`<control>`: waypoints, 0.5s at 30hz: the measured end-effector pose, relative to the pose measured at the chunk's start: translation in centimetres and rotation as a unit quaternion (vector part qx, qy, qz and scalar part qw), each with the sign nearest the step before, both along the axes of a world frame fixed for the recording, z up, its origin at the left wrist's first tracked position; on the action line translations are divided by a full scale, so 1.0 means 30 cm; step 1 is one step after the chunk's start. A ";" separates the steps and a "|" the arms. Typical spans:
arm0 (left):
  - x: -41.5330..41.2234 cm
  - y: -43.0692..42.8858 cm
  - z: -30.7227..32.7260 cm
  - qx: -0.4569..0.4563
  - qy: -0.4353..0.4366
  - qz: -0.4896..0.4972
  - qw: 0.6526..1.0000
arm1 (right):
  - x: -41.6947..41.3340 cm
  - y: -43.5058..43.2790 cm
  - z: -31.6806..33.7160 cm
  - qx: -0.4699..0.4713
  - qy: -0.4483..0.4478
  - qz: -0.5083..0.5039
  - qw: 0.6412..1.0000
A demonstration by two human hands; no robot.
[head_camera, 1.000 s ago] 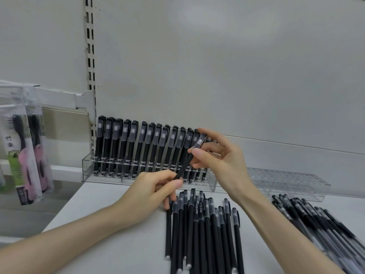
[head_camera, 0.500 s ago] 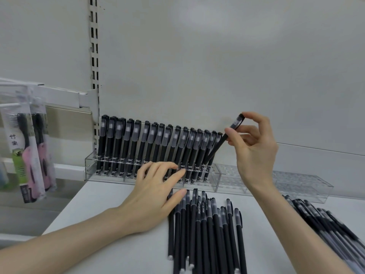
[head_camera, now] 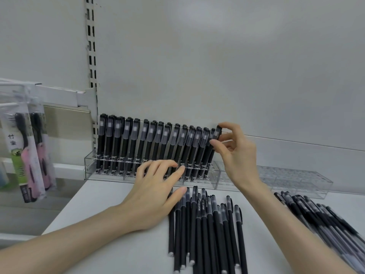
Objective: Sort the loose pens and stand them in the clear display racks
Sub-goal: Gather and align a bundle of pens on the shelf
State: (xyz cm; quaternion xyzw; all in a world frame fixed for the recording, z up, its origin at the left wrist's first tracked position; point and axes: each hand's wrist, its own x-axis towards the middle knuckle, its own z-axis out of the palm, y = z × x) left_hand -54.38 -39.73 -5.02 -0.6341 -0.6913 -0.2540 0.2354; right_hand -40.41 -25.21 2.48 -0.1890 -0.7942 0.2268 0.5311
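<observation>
Right hand [head_camera: 236, 155]: the fingers [head_camera: 214, 143] are clamped on one pen [head_camera: 218, 131]. Thumb and forefinger pinch its translucent cap at the top; the other fingers are loosely curled behind it. The pen stands at the right-hand end of the row and leans slightly to the right. Its lower end is down among the holes of the filled rack [head_camera: 89, 165]. I cannot confirm from here that it is fully seated.

Left hand [head_camera: 156, 192]: fingers [head_camera: 178, 171] apart and nearly straight, holding nothing. The palm rests on the shelf [head_camera: 98, 204], the fingertips reach the rack's front edge, and the thumb touches the nearest of the loose pens [head_camera: 207, 224].

Handling assessment: the pen is light, slim and rigid, with a matt black barrel that should not slip. The cap is the smoother part and may pull off if tugged. I judge a grip high on the barrel or at the cap's base to be best, keeping the pen upright over its hole.

Location of stock: the loose pens lie side by side, just in front of the rack and directly below my right wrist. A second heap [head_camera: 325, 220] lies further right, blurred. An empty rack [head_camera: 296, 177] adjoins the filled one on its right, beyond my right wrist.

Periphery: packaged combs [head_camera: 29, 155] hang at the far left, well apart from the work.
</observation>
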 end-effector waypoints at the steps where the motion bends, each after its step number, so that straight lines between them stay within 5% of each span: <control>1: -0.001 0.000 -0.001 -0.002 0.001 0.000 1.000 | 0.000 0.001 0.001 0.000 -0.007 0.001 1.000; 15: 0.003 -0.003 0.005 -0.017 0.003 0.014 1.000 | 0.008 0.016 -0.006 -0.001 -0.076 0.002 0.997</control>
